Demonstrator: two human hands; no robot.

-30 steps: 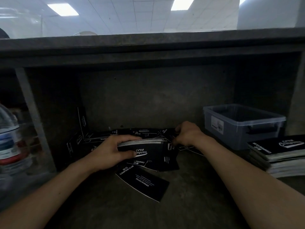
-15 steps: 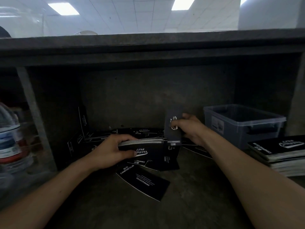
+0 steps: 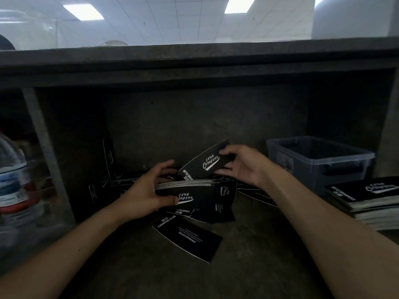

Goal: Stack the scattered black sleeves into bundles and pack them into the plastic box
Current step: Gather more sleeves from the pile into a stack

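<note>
We see the left hand [image 3: 149, 195] gripping a bundle of black sleeves [image 3: 187, 192] by its left end, thumb under and fingers curled over the top, while the right hand [image 3: 241, 165] pinches a single sleeve [image 3: 207, 164] by its right end and holds it tilted just above that bundle. More loose sleeves [image 3: 186, 238] lie scattered on the dark shelf [image 3: 259, 255] under and in front of the hands. The clear plastic box [image 3: 319, 160] stands to the right near the back, with a finished stack [image 3: 364, 197] just in front of it.
</note>
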